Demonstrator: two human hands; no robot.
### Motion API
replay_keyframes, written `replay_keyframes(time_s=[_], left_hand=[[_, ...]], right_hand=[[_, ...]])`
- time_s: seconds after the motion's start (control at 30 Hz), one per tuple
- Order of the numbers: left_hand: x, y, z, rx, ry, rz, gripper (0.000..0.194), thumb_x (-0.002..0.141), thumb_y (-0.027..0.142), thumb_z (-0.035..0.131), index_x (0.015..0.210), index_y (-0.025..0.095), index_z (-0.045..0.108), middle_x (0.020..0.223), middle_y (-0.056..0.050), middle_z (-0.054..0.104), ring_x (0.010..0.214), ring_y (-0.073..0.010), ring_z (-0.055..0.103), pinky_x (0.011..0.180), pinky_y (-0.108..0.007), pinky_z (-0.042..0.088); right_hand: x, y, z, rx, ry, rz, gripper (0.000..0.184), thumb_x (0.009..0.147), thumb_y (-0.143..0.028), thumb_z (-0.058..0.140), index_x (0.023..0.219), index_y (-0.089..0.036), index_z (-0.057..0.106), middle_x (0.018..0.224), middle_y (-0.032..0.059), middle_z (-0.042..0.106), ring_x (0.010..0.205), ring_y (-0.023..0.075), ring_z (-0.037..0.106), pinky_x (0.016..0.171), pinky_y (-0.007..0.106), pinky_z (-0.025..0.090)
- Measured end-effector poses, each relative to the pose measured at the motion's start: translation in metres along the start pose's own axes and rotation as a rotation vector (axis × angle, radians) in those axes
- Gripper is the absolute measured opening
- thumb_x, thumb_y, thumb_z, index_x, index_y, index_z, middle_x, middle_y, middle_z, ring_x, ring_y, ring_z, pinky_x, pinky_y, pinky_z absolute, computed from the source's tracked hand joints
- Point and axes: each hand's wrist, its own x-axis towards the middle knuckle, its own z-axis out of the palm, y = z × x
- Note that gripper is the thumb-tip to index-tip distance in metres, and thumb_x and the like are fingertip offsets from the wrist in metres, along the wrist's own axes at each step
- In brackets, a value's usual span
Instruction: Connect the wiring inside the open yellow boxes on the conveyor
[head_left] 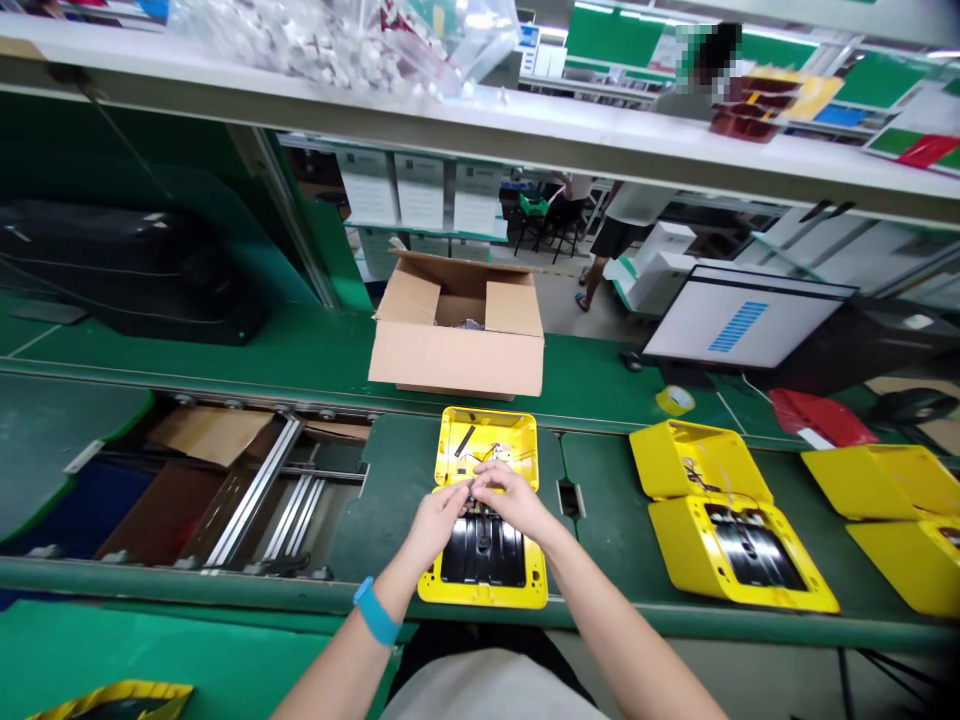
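Note:
In front of me a yellow case (536, 585) lies unfolded on the green bench, with wires and small parts in its far half. A black ribbed insert (484, 562) fills its near half. My left hand (441, 512), below a blue wristband (376, 612), is closed in a pinch over the middle of the case. My right hand (514, 497) meets it there from the right, fingertips also pinched. Something tiny and dark, with thin wires around it, is between the fingertips; I cannot make out what it is.
An open cardboard box (457, 355) stands behind the case. More opened yellow cases (690, 540) sit to the right, below a monitor (739, 318) and a tape roll (675, 400). Metal rails (255, 490) cross a gap on the left. A shelf (585, 140) runs overhead.

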Motion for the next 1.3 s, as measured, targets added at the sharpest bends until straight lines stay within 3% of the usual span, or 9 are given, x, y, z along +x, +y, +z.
replay_keyframes(time_s=[0.2,0.37,0.47,0.6,0.77,0.87,1.03,1.17,1.3], left_hand=[[-0.008,0.005,-0.004,0.029,-0.059,-0.034,0.030,0.072,0.037,0.066,0.094,0.018,0.075,0.093,-0.008,0.075,0.093,-0.0269,0.067,0.092,-0.039,0.050],[-0.012,0.004,-0.006,-0.014,-0.054,-0.087,0.035,0.070,0.039,0.068,0.097,0.017,0.073,0.101,-0.009,0.074,0.100,-0.0267,0.066,0.093,-0.038,0.050],[-0.014,-0.001,-0.008,-0.038,-0.044,-0.105,0.036,0.069,0.040,0.069,0.096,0.017,0.073,0.104,-0.010,0.073,0.102,-0.0268,0.064,0.094,-0.038,0.049],[-0.012,-0.011,-0.006,-0.062,-0.025,-0.113,0.039,0.067,0.041,0.072,0.097,0.016,0.071,0.106,-0.012,0.072,0.101,-0.0271,0.064,0.094,-0.039,0.048],[-0.009,-0.015,-0.005,-0.108,-0.022,-0.102,0.041,0.067,0.045,0.073,0.096,0.016,0.068,0.101,-0.011,0.072,0.099,-0.0256,0.064,0.092,-0.038,0.048],[-0.009,-0.014,-0.007,-0.137,-0.023,-0.105,0.043,0.066,0.047,0.074,0.095,0.015,0.067,0.098,-0.011,0.073,0.098,-0.0251,0.065,0.092,-0.037,0.049],[-0.006,-0.021,-0.009,-0.142,0.045,-0.107,0.045,0.064,0.047,0.075,0.093,0.014,0.069,0.100,-0.012,0.072,0.097,-0.0253,0.065,0.092,-0.037,0.049],[-0.001,-0.029,-0.010,-0.122,0.080,-0.104,0.043,0.063,0.045,0.076,0.091,0.014,0.071,0.098,-0.011,0.073,0.096,-0.0255,0.066,0.093,-0.038,0.049],[0.002,-0.029,-0.009,-0.099,0.107,-0.102,0.043,0.059,0.043,0.078,0.089,0.014,0.072,0.095,-0.012,0.074,0.094,-0.0271,0.067,0.093,-0.041,0.050]], right_hand=[[-0.002,0.001,-0.012,-0.010,-0.013,0.014,0.018,0.079,-0.038,0.065,0.077,-0.021,0.070,0.102,0.0075,0.063,0.104,0.0220,0.058,0.099,0.041,0.043],[-0.007,0.026,-0.061,-0.049,0.241,0.080,0.027,0.084,-0.033,0.052,0.104,-0.021,0.064,0.103,0.0060,0.066,0.084,0.0183,0.060,0.080,0.036,0.050],[-0.014,0.048,-0.075,-0.108,0.245,0.078,0.027,0.078,-0.026,0.054,0.102,-0.020,0.064,0.101,0.0059,0.064,0.081,0.0177,0.057,0.083,0.038,0.047],[-0.019,0.068,-0.052,-0.113,0.138,0.070,0.028,0.073,-0.027,0.063,0.100,-0.022,0.067,0.104,0.0056,0.066,0.084,0.0187,0.059,0.083,0.037,0.048],[-0.010,0.075,-0.027,-0.063,0.169,0.060,0.018,0.079,-0.036,0.061,0.083,-0.019,0.065,0.092,0.0060,0.066,0.091,0.0214,0.061,0.088,0.038,0.047],[-0.006,0.066,-0.031,-0.020,0.141,0.023,0.017,0.077,-0.036,0.064,0.075,-0.020,0.063,0.092,0.0052,0.066,0.095,0.0216,0.061,0.091,0.036,0.046],[-0.005,0.034,-0.025,-0.003,0.065,0.044,0.019,0.081,-0.039,0.061,0.084,-0.020,0.066,0.090,0.0049,0.071,0.089,0.0209,0.064,0.083,0.034,0.050],[-0.006,0.020,-0.006,-0.097,-0.051,0.023,0.015,0.083,-0.034,0.059,0.083,-0.022,0.069,0.086,0.0023,0.072,0.084,0.0198,0.064,0.079,0.033,0.050],[-0.006,0.023,0.006,-0.281,-0.053,-0.032,0.014,0.084,-0.029,0.057,0.080,-0.022,0.068,0.081,0.0030,0.070,0.083,0.0203,0.061,0.081,0.036,0.045]])
